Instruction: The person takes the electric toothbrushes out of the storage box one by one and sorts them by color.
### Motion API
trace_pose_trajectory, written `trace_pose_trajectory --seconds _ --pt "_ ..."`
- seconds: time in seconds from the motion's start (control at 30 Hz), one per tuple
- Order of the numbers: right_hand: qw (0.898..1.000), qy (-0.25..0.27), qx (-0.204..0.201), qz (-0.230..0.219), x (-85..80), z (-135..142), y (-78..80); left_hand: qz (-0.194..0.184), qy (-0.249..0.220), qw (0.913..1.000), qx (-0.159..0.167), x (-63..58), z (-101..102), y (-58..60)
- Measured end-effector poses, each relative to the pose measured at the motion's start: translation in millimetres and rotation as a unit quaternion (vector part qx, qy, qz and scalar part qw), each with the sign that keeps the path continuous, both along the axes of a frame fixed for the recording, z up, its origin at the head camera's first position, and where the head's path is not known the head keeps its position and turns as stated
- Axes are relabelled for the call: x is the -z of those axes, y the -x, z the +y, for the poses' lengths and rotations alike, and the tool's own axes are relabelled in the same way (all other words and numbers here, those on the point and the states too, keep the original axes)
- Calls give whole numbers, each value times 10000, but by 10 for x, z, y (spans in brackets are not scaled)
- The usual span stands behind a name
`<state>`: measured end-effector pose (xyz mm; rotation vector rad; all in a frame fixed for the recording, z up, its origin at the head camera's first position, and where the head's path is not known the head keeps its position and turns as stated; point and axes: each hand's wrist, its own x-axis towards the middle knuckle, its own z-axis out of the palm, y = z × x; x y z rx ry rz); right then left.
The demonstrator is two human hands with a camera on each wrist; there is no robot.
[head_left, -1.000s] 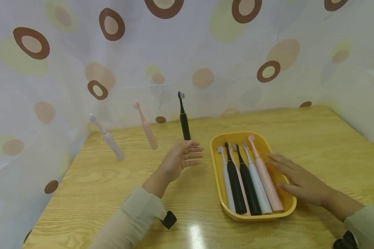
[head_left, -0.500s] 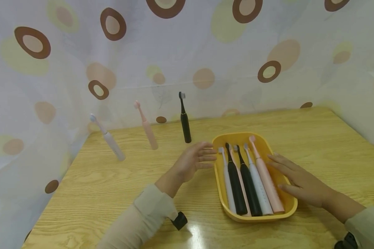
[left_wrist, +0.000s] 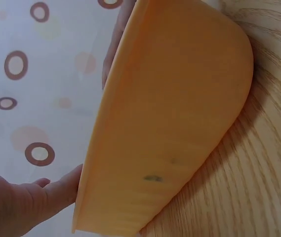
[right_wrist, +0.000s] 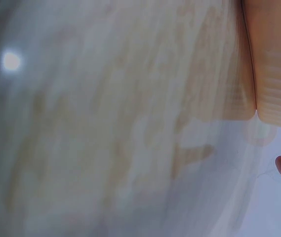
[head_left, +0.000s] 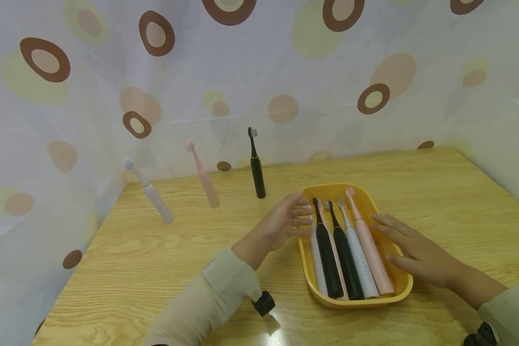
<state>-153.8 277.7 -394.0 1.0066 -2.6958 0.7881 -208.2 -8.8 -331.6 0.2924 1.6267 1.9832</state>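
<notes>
A yellow tray (head_left: 405, 284) holds several electric toothbrushes lying side by side: black (head_left: 328, 262), white (head_left: 363, 266) and pink (head_left: 374, 257). My left hand (head_left: 278, 225) is at the tray's left rim, its fingers extended over that edge and partly covering the leftmost white toothbrush. In the left wrist view the tray's outer wall (left_wrist: 170, 108) fills the middle, with a digit against its rim. My right hand (head_left: 419, 252) lies along the right rim, fingers fairly straight; whether it presses the tray cannot be told. Neither hand holds a toothbrush.
On the wooden table (head_left: 125, 269), left of the tray, stand a white toothbrush (head_left: 157, 203), a pink toothbrush (head_left: 208, 188) and a black toothbrush (head_left: 257, 177), apart from one another. A patterned cloth (head_left: 242, 72) hangs behind the table's back edge.
My left hand has moved right, from near the base of the black standing toothbrush to the tray's left rim. The right hand and the toothbrushes have stayed in place.
</notes>
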Motion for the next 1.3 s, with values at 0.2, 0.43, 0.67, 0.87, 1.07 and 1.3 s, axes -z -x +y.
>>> trace_pose_trajectory --seconds 0.2,0.43,0.67,0.87,1.07,1.3 --pt "10000 -3 21 -18 -23 0 7 -438 56 9986 -306 -27 117 60" --pt "10000 5 -2 -34 -53 6 18 -844 247 9931 -775 -51 300 121" --pt "9998 27 90 -158 -63 4 16 -1295 395 9845 -1112 -2 440 173" --pt "9999 28 109 -132 -71 -1 10 -1457 485 9801 -1255 86 571 230" --pt "9998 47 113 -132 -82 -12 -3 -1616 757 9757 -1271 135 671 245" --pt "9997 55 133 -214 -84 -17 -2 -1551 1026 9711 -1499 149 708 250"
